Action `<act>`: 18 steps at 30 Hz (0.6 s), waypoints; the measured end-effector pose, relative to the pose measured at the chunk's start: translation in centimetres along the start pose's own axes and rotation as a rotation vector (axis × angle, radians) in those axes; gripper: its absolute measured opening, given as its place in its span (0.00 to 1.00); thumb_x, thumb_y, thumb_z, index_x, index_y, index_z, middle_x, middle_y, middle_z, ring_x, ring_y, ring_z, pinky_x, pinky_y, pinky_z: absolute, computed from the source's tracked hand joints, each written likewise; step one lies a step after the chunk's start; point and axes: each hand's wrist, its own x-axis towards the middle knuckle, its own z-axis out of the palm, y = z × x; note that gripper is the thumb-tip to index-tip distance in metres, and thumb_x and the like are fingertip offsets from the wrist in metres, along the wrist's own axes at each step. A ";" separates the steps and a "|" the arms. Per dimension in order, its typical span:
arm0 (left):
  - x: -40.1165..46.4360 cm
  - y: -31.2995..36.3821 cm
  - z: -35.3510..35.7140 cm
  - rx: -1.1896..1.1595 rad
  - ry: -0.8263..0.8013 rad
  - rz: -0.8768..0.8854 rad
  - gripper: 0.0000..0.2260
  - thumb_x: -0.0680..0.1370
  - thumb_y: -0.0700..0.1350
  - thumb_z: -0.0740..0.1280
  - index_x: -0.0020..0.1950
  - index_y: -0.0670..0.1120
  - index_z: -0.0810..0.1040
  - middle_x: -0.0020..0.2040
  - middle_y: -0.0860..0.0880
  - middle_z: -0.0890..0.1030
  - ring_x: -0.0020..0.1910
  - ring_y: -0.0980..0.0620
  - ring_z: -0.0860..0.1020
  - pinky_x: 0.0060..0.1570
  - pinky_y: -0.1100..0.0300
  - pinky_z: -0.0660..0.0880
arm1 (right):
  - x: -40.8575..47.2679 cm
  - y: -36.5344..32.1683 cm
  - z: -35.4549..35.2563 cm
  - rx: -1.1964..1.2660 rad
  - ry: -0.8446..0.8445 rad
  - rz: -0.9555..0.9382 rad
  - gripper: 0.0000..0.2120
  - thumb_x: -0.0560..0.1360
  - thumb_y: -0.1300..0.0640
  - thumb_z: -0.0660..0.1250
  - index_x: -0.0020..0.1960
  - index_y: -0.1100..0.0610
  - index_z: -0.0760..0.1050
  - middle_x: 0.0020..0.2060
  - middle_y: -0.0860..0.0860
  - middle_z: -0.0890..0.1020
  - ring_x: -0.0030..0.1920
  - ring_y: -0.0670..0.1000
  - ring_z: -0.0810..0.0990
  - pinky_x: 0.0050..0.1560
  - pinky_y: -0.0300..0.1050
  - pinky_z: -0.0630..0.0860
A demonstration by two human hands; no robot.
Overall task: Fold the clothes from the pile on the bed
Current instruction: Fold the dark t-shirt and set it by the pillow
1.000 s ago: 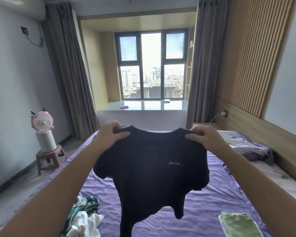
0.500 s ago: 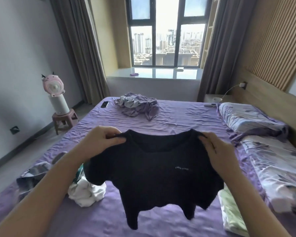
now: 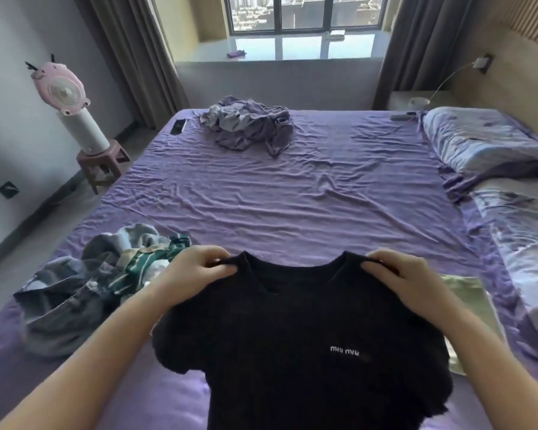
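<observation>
A black short-sleeved T-shirt (image 3: 295,342) with small white lettering on its chest is spread low over the near part of the purple bed (image 3: 292,197). My left hand (image 3: 196,271) pinches its left shoulder and my right hand (image 3: 404,274) pinches its right shoulder. A pile of clothes (image 3: 87,283), with denim and a green striped piece, lies on the bed just left of my left arm. A folded light green garment (image 3: 469,299) lies to the right, partly under my right arm.
A crumpled lilac garment (image 3: 249,122) lies at the far side of the bed, a dark phone (image 3: 178,126) near its far left corner. Pillows and a quilt (image 3: 503,181) fill the right side. A pink fan (image 3: 66,97) stands on a stool beside the bed.
My view has tilted down from the window to the bed. Both hands have lowered the T-shirt from chest height toward the sheet, still gripping its shoulders.
</observation>
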 end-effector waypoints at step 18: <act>20.1 -28.2 18.5 0.406 -0.080 -0.372 0.10 0.77 0.56 0.61 0.51 0.52 0.76 0.49 0.51 0.81 0.50 0.48 0.78 0.41 0.56 0.70 | 8.7 24.2 24.1 -0.212 -0.167 0.639 0.09 0.75 0.51 0.65 0.53 0.53 0.75 0.49 0.51 0.81 0.54 0.55 0.77 0.50 0.48 0.70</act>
